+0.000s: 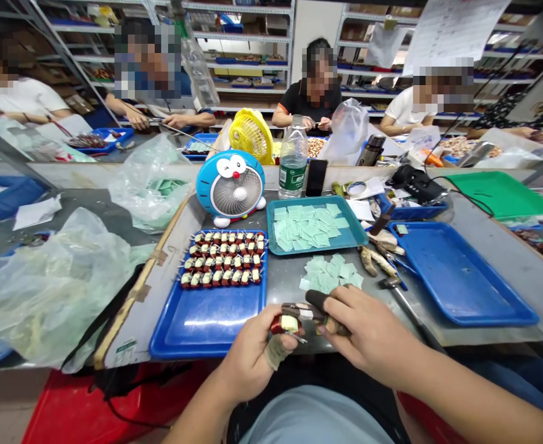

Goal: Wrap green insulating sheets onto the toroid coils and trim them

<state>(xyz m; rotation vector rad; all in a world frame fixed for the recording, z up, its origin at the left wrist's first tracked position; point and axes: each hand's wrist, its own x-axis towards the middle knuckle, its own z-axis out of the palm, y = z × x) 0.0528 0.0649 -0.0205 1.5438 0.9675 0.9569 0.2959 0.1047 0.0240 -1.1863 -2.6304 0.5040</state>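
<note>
My left hand (253,348) grips a small wound coil (289,324) with dark red windings, a pale top and thin wire leads. A wrap covers the tip of the left thumb. My right hand (368,320) is closed around pliers (299,310), whose metal jaws lie against the top of the coil; a dark cover sits on one finger. Left of the hands, a blue tray (206,324) bears rows of similar coils (222,259). Just beyond the hands lies a loose pile of pale green slips (329,273).
A teal tray (360,237) of green slips stands behind the pile. A blue cartoon fan (230,185), a water bottle (293,163) and a phone (316,177) line the back. To the right are a hammer (405,302) and a blue tray (474,277). Co-workers sit opposite.
</note>
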